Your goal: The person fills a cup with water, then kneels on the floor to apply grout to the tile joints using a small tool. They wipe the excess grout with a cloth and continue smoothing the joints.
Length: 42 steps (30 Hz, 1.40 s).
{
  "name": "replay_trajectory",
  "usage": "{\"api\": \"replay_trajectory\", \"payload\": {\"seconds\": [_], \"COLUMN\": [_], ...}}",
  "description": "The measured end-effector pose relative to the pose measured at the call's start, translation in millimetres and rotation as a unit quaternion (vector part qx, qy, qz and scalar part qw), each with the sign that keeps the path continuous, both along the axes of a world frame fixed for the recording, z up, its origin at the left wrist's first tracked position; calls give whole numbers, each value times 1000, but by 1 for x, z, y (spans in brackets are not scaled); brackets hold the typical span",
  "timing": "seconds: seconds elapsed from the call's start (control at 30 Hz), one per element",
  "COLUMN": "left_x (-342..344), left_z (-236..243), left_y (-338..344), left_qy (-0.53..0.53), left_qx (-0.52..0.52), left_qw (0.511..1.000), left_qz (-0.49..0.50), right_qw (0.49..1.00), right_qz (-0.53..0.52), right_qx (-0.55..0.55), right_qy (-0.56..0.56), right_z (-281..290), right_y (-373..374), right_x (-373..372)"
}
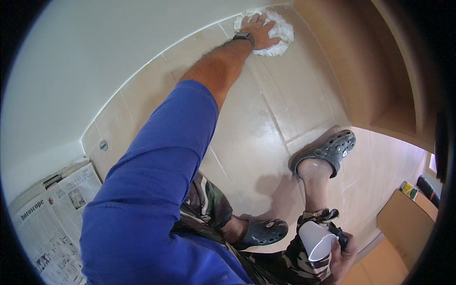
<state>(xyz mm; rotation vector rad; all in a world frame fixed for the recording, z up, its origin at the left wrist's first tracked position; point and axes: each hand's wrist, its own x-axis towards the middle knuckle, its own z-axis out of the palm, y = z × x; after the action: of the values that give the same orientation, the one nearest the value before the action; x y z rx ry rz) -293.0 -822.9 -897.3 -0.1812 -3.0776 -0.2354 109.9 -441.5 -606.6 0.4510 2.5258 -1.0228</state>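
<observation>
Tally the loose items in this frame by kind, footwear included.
White cloth, under the left hand: 1
White plastic cup, held in the right hand: 1
Grey clogs: 2
Newspaper spread on the floor: 1
Wristwatch: 1
Total: 6

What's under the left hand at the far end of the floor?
A crumpled white rag lies under the left hand, pressed flat onto the beige floor tiles by the wall corner. Its edges show around the palm; the tile surface beneath the rag is hidden.
</observation>
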Motion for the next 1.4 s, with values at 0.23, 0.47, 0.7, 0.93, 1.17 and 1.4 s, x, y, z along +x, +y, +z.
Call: {"api": "replay_trajectory", "payload": {"seconds": [0.23, 0.47, 0.7, 0.93, 1.17, 1.4], "left_x": [85, 303, 568, 436, 325, 429], "left_z": [2, -27, 3, -10, 18, 12], "left_y": [-48, -228, -263, -226, -191, -337], "left_qy": [18, 21, -9, 75, 76, 28], "left_qx": [28, -101, -57, 38, 36, -27], "left_qw": [993, 982, 951, 946, 991, 903], "left_qz": [109, 160, 303, 314, 105, 428], "right_qw": [993, 997, 999, 992, 989, 987], "right_qz": [61, 51, 20, 86, 96, 84], "right_qx": [96, 27, -22, 10, 0, -13], "right_qy": [27, 56, 45, 96, 115, 137], "right_z": [8, 14, 28, 21, 7, -2], "right_y": [-6, -32, -37, -39, -32, -38], "right_x": [-3, 3, 16, 26, 54, 51]}}
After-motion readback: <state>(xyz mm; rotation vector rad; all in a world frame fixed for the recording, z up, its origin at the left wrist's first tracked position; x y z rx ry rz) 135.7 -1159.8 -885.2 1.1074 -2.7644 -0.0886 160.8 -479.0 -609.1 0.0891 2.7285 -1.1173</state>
